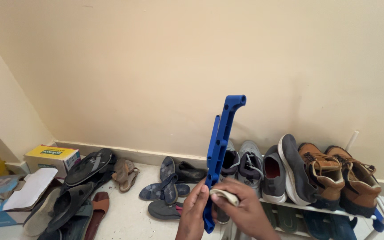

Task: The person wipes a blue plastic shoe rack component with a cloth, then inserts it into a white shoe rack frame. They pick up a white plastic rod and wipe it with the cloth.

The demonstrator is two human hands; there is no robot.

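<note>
Above the shoe rack, two hands hold one blue plastic bar up straight.

The left hand point(194, 209) has its fingers closed around the low part of the blue bar point(219, 151). The right hand point(245, 209) presses one pale cloth point(224, 195) onto the bar with its fingers bent tight. The bar's bottom end pokes out below the fingers, and its top has a hook. Both wrists are cut off at the bottom edge. On the white shoe rack point(316, 208), six shoes stand on the top shelf, and the lower shelf is hard to see. Loose sandals point(85, 178) lie on the floor point(130, 213) near two boxes point(32, 173).
</note>
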